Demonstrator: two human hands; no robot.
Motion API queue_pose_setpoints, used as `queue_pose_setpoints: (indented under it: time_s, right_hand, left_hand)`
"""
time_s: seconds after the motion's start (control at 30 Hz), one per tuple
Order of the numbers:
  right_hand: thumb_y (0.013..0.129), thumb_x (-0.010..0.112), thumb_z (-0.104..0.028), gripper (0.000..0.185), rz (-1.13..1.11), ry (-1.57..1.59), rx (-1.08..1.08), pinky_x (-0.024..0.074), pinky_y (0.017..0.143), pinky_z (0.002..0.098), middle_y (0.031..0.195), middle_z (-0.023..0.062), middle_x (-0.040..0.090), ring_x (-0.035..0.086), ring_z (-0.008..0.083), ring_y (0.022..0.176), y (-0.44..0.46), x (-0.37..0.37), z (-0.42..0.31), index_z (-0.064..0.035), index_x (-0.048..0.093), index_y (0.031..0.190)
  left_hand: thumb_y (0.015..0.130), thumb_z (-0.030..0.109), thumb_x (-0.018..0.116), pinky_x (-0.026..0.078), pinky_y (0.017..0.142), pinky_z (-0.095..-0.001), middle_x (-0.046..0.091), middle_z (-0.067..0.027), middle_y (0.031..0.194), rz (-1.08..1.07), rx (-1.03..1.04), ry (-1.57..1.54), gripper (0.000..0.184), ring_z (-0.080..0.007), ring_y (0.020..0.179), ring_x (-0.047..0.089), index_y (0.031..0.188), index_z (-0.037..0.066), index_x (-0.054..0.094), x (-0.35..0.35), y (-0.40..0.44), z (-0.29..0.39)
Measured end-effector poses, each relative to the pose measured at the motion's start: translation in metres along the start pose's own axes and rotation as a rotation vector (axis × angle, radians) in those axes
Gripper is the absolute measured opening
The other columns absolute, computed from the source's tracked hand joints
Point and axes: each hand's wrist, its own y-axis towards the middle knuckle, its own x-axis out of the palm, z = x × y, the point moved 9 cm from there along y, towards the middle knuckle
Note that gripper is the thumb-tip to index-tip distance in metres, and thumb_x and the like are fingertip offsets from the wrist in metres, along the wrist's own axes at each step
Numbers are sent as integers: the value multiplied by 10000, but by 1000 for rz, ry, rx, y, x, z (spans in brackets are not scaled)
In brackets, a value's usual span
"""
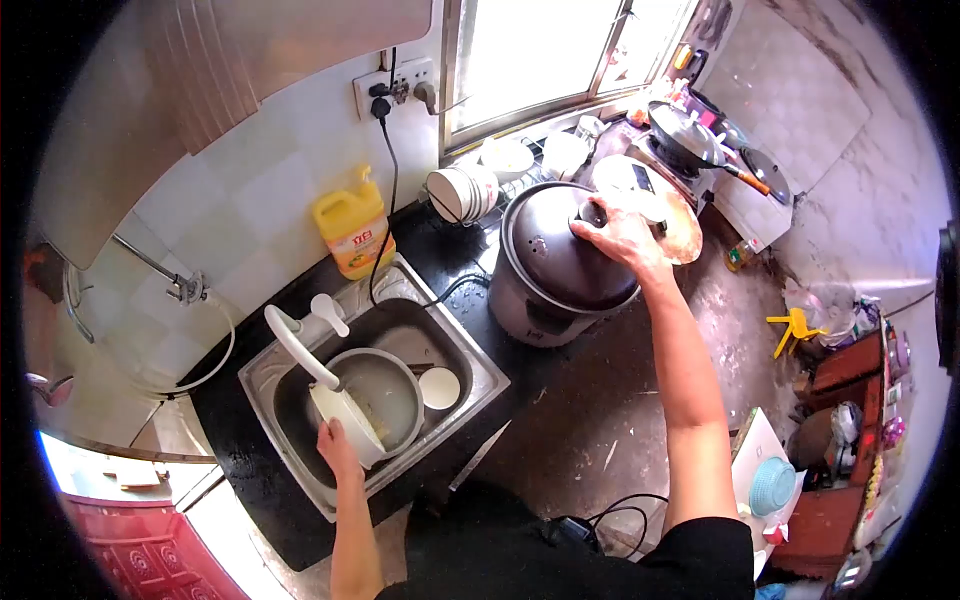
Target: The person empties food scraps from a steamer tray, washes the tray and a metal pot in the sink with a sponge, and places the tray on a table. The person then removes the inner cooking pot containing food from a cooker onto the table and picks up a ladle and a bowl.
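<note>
In the head view, my left hand (338, 448) grips the rim of a white bowl (347, 422), tilted over the sink (470, 345). Beneath it a round grey metal pot (392, 395) sits in the basin, beside a small white bowl (439, 388). The white faucet (300, 345) reaches down to the bowl. My right hand (622, 232) is closed round the knob of the dark lid (555, 245), which lies on a large rice cooker (527, 305) on the black counter. The knob is partly hidden by my fingers.
A yellow detergent jug (355, 228) stands behind the sink. Stacked white bowls (462, 193) are on a rack left of the window. A pan with a lid (686, 135) rests on a stove at the back right. Black cords run from the wall socket (405, 85) and beside the cooker.
</note>
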Motion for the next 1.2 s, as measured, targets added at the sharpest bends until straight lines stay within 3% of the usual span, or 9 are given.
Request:
queue_pose_setpoints:
  time_s: [0.27,0.37,0.43,0.47,0.7,0.9,1.07,1.1,1.2]
  right_hand:
    - [671,697,-392,538,4,120,-54,480,846,379,967,215,663,633,325,930,18,-6,5,-18,655,1054]
    - [650,691,-454,626,-37,232,139,478,850,349,986,207,667,647,265,919,8,-56,11,-34,641,1111]
    - [750,724,-279,375,44,516,109,403,442,233,710,29,613,522,85,501,16,-71,39,-32,654,1023]
    - [787,698,-185,300,50,706,165,271,353,189,655,-9,561,411,28,404,17,-73,56,-19,641,1030]
    - [802,667,-231,243,122,1179,165,281,347,175,674,-12,575,418,34,391,-2,-110,74,-42,654,954]
    - [799,638,-238,251,154,1262,214,230,343,206,704,-29,570,361,48,381,0,-96,86,-53,655,968]
    - [778,652,-231,316,149,983,205,242,370,192,758,-11,610,398,35,422,5,-75,66,-23,638,1016]
    - [752,675,-248,348,166,821,213,357,440,206,785,24,647,513,81,509,4,-74,57,-19,658,1013]
    - [694,713,-310,391,215,438,82,484,688,303,845,106,682,633,197,749,-2,-67,16,-37,686,973]
  left_hand:
    - [940,151,476,319,557,-307,398,2,647,13,-8,-12,258,-105,612,352,730,7,438,-8,5,-7]
    - [942,148,468,324,563,-302,409,6,657,12,-5,1,243,-105,619,360,741,13,451,-10,8,-10]
    - [943,153,463,329,570,-301,415,4,663,2,29,63,238,-106,625,364,750,13,458,-11,10,-5]
    - [944,155,461,331,573,-301,419,3,666,-6,46,95,236,-106,627,366,755,13,461,-11,9,-4]
    - [945,172,467,348,594,-300,440,0,690,-26,-15,114,263,-112,648,393,727,33,419,-9,18,-10]
    - [955,207,475,378,640,-297,439,-7,720,-39,-21,-10,267,-117,680,413,746,52,417,-4,19,-10]
    - [952,205,477,407,649,-306,494,-28,744,-10,-47,36,257,-132,692,451,774,20,466,-1,17,-5]
    - [952,204,478,408,648,-307,499,-30,748,-8,-60,6,255,-133,694,454,780,16,471,0,16,-9]
    - [952,200,478,410,649,-309,508,-37,758,1,-79,-64,251,-134,698,461,792,7,481,2,14,-16]
